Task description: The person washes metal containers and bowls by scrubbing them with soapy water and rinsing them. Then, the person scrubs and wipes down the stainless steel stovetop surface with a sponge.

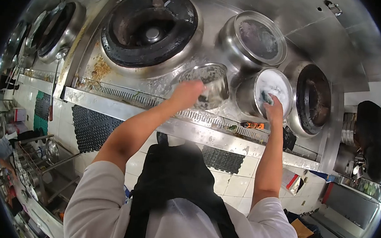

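Observation:
My left hand (188,93) is closed at the near left rim of a wet steel pot (217,87), which is tilted on the steel cooktop and slightly smeared by motion. To its right stands a round steel pot filled with white suds (272,82). Over the near side of that pot reaches my right hand (274,109), its fingers closed around a dark green scouring pad (266,98) in the foam. Part of the pad is hidden by the fingers. Just below the suds pot lies an orange and black object (253,125) on the cooktop's front ledge.
A large black wok burner (150,34) sits at the back left, and a smaller burner (314,99) at the right. Behind the pots is a steel pot of murky water (258,39). A slotted drain (134,98) runs along the front edge. Black rubber mats (93,127) lie on the tiled floor.

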A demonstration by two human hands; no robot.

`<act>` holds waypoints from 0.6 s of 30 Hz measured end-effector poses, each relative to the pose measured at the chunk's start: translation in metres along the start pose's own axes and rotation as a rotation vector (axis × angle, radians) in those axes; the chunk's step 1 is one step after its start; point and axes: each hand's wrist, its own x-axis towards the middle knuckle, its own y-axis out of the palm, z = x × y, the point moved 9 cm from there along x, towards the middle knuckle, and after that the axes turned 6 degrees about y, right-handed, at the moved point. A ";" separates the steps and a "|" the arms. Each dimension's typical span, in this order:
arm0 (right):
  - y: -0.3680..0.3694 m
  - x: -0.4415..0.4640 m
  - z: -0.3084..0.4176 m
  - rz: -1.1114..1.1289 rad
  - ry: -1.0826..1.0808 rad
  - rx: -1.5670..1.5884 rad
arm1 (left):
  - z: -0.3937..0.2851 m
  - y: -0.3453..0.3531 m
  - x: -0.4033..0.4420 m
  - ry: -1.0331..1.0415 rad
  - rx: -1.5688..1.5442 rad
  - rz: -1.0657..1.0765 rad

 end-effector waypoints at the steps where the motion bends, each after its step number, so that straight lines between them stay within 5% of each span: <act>1: 0.000 0.004 -0.002 0.052 0.063 0.108 | 0.011 -0.009 0.004 -0.132 -0.085 -0.049; 3: -0.008 0.000 0.008 0.079 0.131 0.426 | 0.029 -0.030 0.010 -0.390 -0.254 -0.153; 6: -0.017 -0.053 0.097 -0.004 -0.223 0.367 | 0.037 -0.031 0.014 -0.408 -0.248 -0.160; 12: 0.113 -0.138 0.198 -0.144 -0.715 -0.155 | 0.038 -0.027 0.011 -0.435 -0.143 -0.165; 15: 0.136 -0.091 0.200 -0.207 -0.731 -0.049 | 0.046 -0.020 0.002 -0.379 -0.148 -0.232; 17: 0.155 -0.029 0.172 0.145 -0.293 -0.003 | 0.042 -0.024 0.000 -0.447 -0.210 -0.239; 18: 0.154 -0.020 0.167 0.149 -0.247 -0.031 | 0.039 -0.025 0.002 -0.474 -0.243 -0.243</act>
